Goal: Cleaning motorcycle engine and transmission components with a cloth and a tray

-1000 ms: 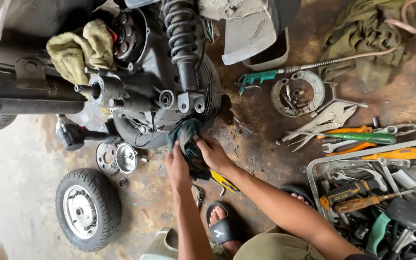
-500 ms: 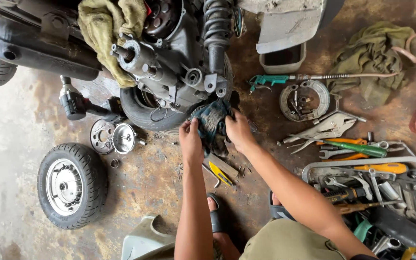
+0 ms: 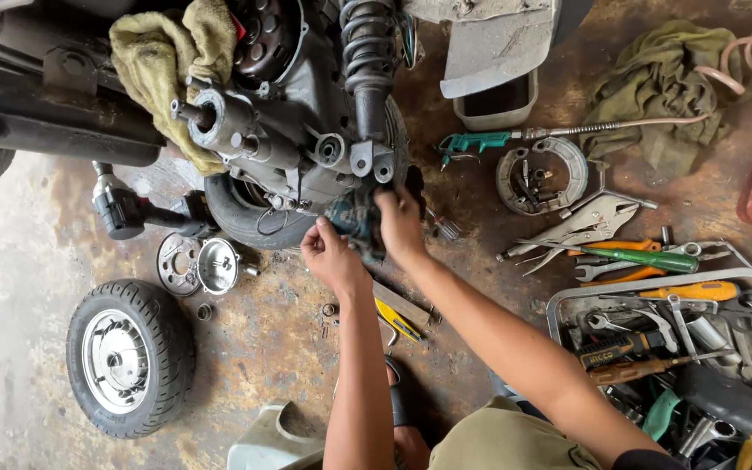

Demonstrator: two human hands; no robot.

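Under the engine (image 3: 306, 148), both hands' grip (image 3: 332, 257) (image 3: 400, 224) clenched on half-hidden dark rag (image 3: 357, 224).

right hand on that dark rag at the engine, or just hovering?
Touching. The head view shows the right hand pressed onto the dark rag under the engine, fingers overlapping the cloth with no gap.

— What are the hands on?

— Both grip a dark teal rag (image 3: 354, 222) pressed under the grey scooter engine casing (image 3: 298, 130); the left hand (image 3: 332, 257) pinches it from below, the right hand (image 3: 400, 224) beside it (fingers curled in).

— Around them?

— A loose black-tyred wheel (image 3: 128, 357) lies left, a grey tray of tools (image 3: 567, 305) right, a yellow-green cloth (image 3: 171, 65) draped above.
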